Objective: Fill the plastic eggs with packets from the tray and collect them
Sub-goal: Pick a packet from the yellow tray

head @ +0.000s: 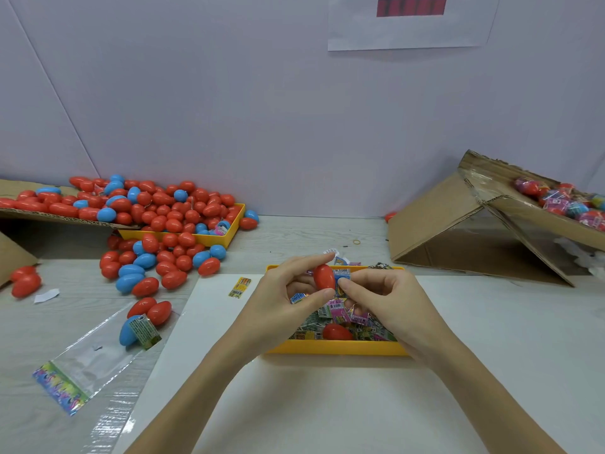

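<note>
Right, nearest first: my two forearms come in from the bottom edge and meet over the yellow tray (337, 348).
Worktop: pale worktop (510, 326) with a white sheet (294, 404) under the tray.
Left grip: my left hand (281, 299) has thumb and fingers curled round a red egg half (324, 276), held above the tray.
Right grip: my right hand (389, 299) pinches a blue packet (342, 278) between thumb and forefinger, right against the open side of the egg half; whether it is partly inside I cannot tell.
Tray contents: a heap of small packets (340, 317), pink, green and blue, with another red egg piece (336, 332) lying among them near the front wall.
Left of the tray: one yellow packet (240, 287) lies alone on the white sheet.
Near left: a clear plastic bag (88, 358) with a coloured header lies flat; at its far end sit a blue egg (128, 330) with a packet against it and two red eggs (154, 310).
Further left: loose red and blue eggs (157, 263) are spread on the worktop, spilling from a second yellow tray (209, 239) and a cardboard flap (49, 214) heaped with more.
Far right: a tilted cardboard box (458, 221) holds wrapped eggs (563, 201).
Far centre: a rubber band (356, 241) lies near the wall.
</note>
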A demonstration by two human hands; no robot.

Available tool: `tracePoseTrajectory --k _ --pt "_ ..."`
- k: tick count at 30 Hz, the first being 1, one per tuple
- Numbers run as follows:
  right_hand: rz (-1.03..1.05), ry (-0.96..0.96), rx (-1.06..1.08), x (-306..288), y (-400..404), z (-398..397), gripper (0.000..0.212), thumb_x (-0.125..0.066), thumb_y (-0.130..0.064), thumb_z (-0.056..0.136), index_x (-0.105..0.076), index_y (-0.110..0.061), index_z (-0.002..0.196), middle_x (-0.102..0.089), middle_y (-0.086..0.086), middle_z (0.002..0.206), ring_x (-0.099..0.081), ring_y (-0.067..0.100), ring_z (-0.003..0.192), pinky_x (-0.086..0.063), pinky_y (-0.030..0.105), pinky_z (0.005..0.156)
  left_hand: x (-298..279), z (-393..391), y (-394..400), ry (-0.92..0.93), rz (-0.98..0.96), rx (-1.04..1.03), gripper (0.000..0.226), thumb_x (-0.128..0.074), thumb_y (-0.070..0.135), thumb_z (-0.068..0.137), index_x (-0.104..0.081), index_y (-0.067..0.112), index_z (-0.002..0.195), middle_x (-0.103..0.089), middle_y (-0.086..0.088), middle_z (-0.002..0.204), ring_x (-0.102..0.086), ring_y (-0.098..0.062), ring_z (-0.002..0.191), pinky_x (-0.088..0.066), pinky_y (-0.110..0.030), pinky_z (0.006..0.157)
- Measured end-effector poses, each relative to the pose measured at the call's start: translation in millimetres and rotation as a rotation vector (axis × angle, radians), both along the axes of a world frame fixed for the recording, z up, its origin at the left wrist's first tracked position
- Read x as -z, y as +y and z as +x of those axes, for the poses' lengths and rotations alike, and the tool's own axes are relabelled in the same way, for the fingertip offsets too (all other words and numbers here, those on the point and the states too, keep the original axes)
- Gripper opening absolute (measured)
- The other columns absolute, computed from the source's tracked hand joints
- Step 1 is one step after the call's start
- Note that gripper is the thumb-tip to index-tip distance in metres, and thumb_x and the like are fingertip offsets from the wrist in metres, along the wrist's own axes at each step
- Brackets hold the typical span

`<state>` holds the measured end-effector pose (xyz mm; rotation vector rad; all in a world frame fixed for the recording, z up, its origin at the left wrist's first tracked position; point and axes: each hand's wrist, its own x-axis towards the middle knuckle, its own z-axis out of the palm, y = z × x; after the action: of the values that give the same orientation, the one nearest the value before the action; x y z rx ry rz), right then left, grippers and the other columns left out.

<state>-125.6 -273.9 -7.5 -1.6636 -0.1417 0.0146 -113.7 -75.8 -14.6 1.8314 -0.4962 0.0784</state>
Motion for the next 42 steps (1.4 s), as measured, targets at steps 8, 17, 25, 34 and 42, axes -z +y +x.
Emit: tracePoseTrajectory --k 8,17,25,34,42 --pt "0.048 0.036 0.048 -0.5 4.5 -2.6 0.012 -0.077 -0.021 0.088 -0.083 -0.013 0.094 -0.077 0.009 0.078 -0.071 0.009 0.069 -0.053 0.015 0.063 4.1 0.0 -3.8 -0.079 -0.01 -0.039 0.041 -0.077 0.013 0.091 -0.067 0.027 0.127 -0.073 0.008 0.11 -0.072 -0.015 0.1 -0.059 -0.03 0.093" --pt "0.268 0.201 -0.011 -3.4 6.3 -5.5 0.02 -0.077 -0.026 0.085 -0.083 -0.01 0.096 -0.078 0.012 0.088 -0.072 0.013 0.076 -0.055 0.017 0.066 4.2 -3.0 -7.4 -0.226 -0.027 -0.085 0.055 -0.085 0.015 0.08 -0.069 0.021 0.132 -0.073 0.008 0.11 -0.074 -0.013 0.096 -0.057 -0.02 0.089" --pt "0.422 0.403 -0.082 -2.9 5.0 -1.9 0.021 -0.08 -0.028 0.08 -0.083 -0.01 0.09 -0.07 0.006 0.083 -0.066 0.011 0.07 -0.055 0.017 0.062 1.2 -2.7 -4.2 -0.379 0.074 -0.116 0.051 -0.079 0.013 0.085 -0.067 0.019 0.134 -0.069 0.004 0.103 -0.073 -0.012 0.09 -0.058 -0.021 0.087" --pt "0.547 0.532 -0.155 -6.7 2.7 1.3 0.017 -0.079 -0.022 0.085 -0.082 -0.006 0.089 -0.073 0.012 0.089 -0.071 0.016 0.079 -0.059 0.021 0.069 0.5 -3.7 -2.3 -0.522 0.143 -0.217 0.038 -0.077 0.025 0.081 -0.078 0.011 0.117 -0.079 0.003 0.103 -0.076 -0.005 0.088 -0.06 -0.023 0.085" --pt "0.57 0.489 -0.152 -2.5 3.4 4.3 0.017 -0.077 -0.023 0.088 -0.083 -0.008 0.093 -0.074 0.009 0.09 -0.072 0.014 0.08 -0.058 0.02 0.069 2.7 -4.6 -5.1 -0.414 0.08 -0.163 0.038 -0.08 0.027 0.081 -0.077 0.019 0.119 -0.079 0.01 0.102 -0.075 -0.004 0.089 -0.059 -0.019 0.084"
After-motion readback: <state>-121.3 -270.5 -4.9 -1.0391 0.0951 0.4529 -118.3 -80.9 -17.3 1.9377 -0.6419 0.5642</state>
